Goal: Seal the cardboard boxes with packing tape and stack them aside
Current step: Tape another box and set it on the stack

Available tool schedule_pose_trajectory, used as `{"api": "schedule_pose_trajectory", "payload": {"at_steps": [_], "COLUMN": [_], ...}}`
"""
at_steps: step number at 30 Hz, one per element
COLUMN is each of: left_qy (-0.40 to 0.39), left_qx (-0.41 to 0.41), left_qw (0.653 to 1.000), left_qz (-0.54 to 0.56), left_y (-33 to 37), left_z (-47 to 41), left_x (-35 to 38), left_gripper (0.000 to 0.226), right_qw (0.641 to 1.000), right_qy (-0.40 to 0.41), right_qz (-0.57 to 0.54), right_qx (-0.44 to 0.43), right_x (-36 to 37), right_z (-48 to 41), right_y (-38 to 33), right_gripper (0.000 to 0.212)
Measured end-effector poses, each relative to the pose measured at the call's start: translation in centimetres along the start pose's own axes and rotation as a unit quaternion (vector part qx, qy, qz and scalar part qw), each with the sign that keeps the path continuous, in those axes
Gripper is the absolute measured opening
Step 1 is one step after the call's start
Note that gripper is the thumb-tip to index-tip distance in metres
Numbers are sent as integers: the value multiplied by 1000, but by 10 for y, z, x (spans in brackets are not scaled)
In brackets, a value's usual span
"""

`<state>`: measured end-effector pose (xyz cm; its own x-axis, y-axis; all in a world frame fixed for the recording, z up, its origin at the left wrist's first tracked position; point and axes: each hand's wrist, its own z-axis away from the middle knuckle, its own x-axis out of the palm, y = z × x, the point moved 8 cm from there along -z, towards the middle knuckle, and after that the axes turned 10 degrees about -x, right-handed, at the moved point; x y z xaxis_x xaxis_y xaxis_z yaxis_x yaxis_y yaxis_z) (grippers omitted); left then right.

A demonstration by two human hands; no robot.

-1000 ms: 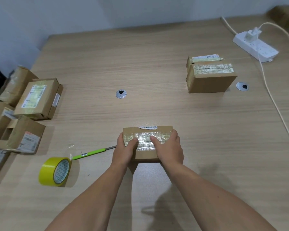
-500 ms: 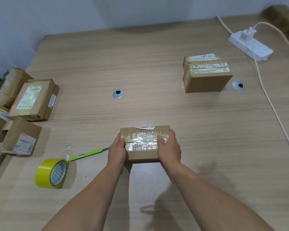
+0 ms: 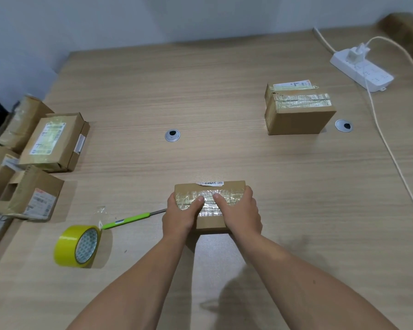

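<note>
A small cardboard box (image 3: 188,188) with clear tape across its top lies on the wooden table near me. My left hand (image 3: 179,216) grips its left end and my right hand (image 3: 241,216) grips its right end. Both thumbs lie on the tape strip near its middle, almost touching. A yellow tape roll (image 3: 76,246) stands on edge to the left of my left arm. A green-handled cutter (image 3: 126,220) lies between the roll and the box. A larger taped box (image 3: 298,110) sits alone at the far right.
Several cardboard boxes, some with open flaps, crowd the left table edge (image 3: 53,141). A white power strip (image 3: 362,70) and its cable (image 3: 391,148) run down the right side. Two metal grommets (image 3: 172,135) (image 3: 343,125) are set into the tabletop.
My thumbs have slid from the box's ends inward along the tape to its middle. The box has stayed in place.
</note>
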<state>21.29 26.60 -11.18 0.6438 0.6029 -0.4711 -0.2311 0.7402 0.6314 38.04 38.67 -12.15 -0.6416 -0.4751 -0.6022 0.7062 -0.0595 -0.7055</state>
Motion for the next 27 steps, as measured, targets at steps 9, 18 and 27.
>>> {"api": "schedule_pose_trajectory", "payload": {"at_steps": [9, 18, 27], "left_qy": [27, -10, -44], "left_qx": [-15, -60, -89], "left_qw": [999, 990, 978], "left_qz": [13, 124, 186], "left_y": [-4, -16, -20], "left_z": [-3, -14, -18], "left_x": [1, 0, -2], "left_gripper": [57, 36, 39], "right_qw": [999, 997, 993], "right_qy": [22, 21, 31], "right_qz": [-8, -61, -105], "right_qx": [23, 36, 35], "right_x": [-2, 3, -1], "right_z": [-4, -6, -6], "right_y": [1, 12, 15], "right_gripper": [88, 67, 42]}}
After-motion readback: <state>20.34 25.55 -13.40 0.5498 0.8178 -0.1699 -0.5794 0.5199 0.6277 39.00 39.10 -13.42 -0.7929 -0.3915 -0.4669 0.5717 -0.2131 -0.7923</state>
